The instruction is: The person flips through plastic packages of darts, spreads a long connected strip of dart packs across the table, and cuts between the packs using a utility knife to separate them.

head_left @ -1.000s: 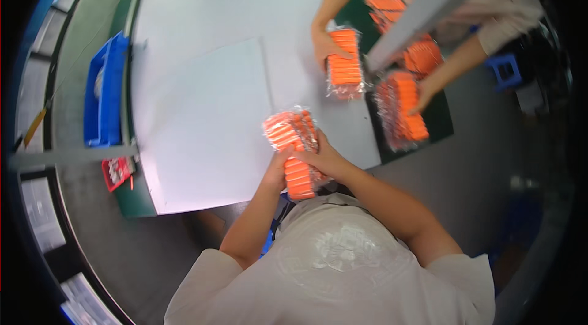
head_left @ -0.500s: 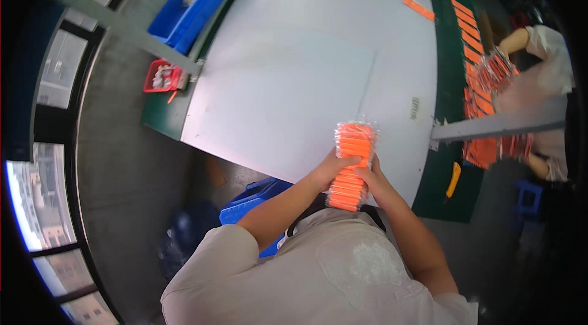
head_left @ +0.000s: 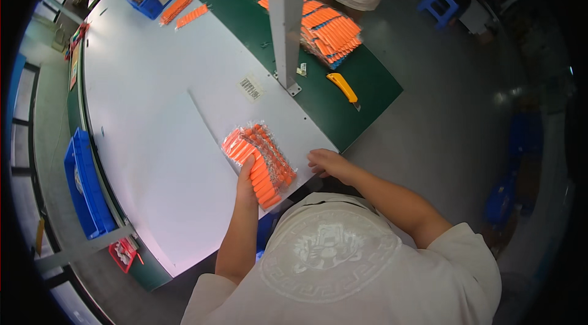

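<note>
Over at the near edge of the white tabletop [head_left: 153, 110], our left hand [head_left: 245, 181] has the clear-wrapped pack of orange pieces [head_left: 264, 173] clamped, thumb on top, other fingers hidden. Looks like just a holding step to us, and a two-handed grip would call for bringing our right hand [head_left: 331, 164] leftward across the gap. Pose-wise, our left forearm runs nearly straight up, while our right angles in from lower right, fingers loosely curled, nothing visible in them.
</note>
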Motion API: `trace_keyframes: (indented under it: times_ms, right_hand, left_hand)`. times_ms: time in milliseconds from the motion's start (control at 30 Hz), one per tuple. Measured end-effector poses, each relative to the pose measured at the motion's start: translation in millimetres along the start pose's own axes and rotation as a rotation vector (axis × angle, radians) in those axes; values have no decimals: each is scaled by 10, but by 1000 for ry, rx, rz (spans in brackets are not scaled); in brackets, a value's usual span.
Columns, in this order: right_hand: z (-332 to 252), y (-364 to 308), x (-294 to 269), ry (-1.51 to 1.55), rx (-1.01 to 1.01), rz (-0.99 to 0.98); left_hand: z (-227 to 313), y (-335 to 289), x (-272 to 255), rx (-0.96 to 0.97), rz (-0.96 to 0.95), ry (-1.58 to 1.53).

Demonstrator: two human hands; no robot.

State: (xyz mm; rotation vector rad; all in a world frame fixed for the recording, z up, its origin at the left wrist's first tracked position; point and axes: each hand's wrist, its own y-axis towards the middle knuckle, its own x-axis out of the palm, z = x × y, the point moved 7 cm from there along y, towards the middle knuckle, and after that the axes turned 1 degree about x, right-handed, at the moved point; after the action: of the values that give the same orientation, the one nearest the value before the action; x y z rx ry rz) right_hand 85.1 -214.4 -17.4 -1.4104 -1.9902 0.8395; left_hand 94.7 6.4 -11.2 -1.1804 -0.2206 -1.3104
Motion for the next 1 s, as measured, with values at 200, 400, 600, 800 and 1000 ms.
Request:
trace_keyframes:
  times_ms: [200, 400, 600, 800, 1000]
  right_hand:
    - [674, -281, -991, 221, 9, 216]
    - [1473, -384, -1888, 88, 90, 320]
    - [3224, -572, -3640, -364, 260, 436]
    - [3439, -1492, -4702, -137, 687, 529]
    - [3652, -882, -6008, -187, 607, 592]
  left_hand:
    - [-389, 444, 593, -3, -42, -7]
    - [-668, 833, 879, 77, 61, -53]
    - [-957, 1287, 1121, 219, 85, -200]
    - [-1031, 1217, 1131, 401, 260, -279]
    - [-1148, 801, 1610, 461, 237, -222]
